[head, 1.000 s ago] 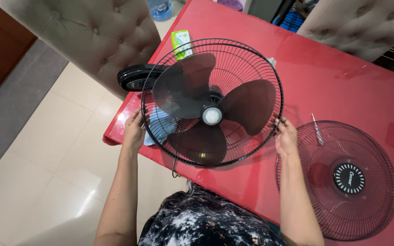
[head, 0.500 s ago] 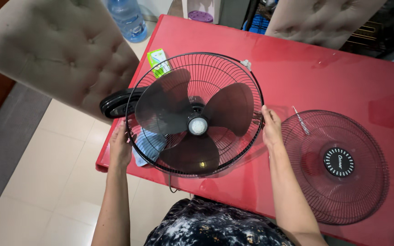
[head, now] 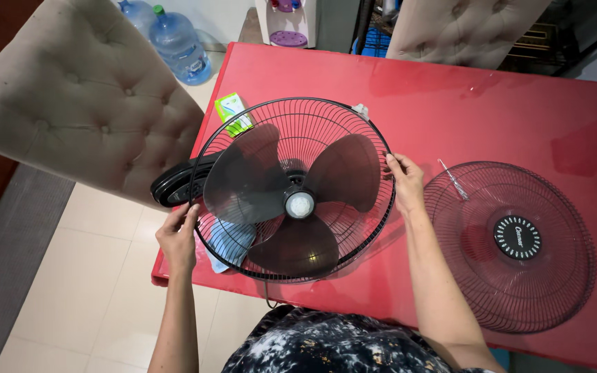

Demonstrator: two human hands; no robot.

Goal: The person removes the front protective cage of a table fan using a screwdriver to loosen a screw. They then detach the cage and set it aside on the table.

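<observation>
A black fan with three dark blades (head: 298,200) lies face up on the red table (head: 492,117), its front grille off. My left hand (head: 177,238) grips the left rim of the rear wire guard (head: 291,110). My right hand (head: 405,179) holds the guard's right rim. The fan's black base (head: 174,183) sticks out past the table's left edge. The detached front grille (head: 513,245) with a round centre badge lies flat to the right of my right hand. A blue cloth (head: 226,242) shows under the guard.
A small green packet (head: 233,110) lies on the table beyond the fan. A screwdriver (head: 454,179) rests on the detached grille's edge. Padded beige chairs (head: 77,103) stand left and at the far side (head: 464,27). Blue water bottles (head: 177,45) stand on the floor.
The view has shifted, so the fan sits lower and more to the left in frame. My right hand has slid up along the guard's right rim; my left hand stays on the left rim.
</observation>
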